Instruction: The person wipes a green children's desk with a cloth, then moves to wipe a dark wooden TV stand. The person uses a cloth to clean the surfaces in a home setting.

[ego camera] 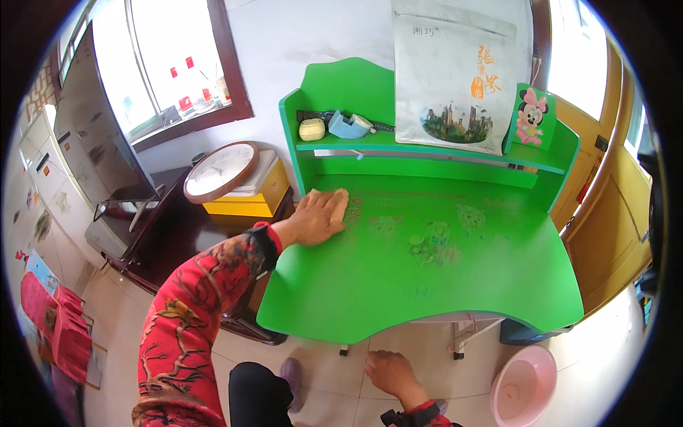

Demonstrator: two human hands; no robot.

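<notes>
My left hand (pixel 316 216) presses a tan cloth (pixel 341 205) flat against the back left part of a green desk top (pixel 331 288). The cloth sticks out past my fingers and thumb. Faded drawings (pixel 427 243) and coloured marks spread over the desk to the right of that hand. Below the desk's curved front edge, my right hand (pixel 392 371) hangs over the floor with its fingers loosely bent. Nothing shows in it, and it touches nothing.
A tape dispenser (pixel 347 125) and a large printed bag (pixel 453 80) stand on the desk's shelf. Left of the desk, a wall clock (pixel 224 168) leans on a yellow box (pixel 240 205). A pink basin (pixel 525 387) is on the floor at right.
</notes>
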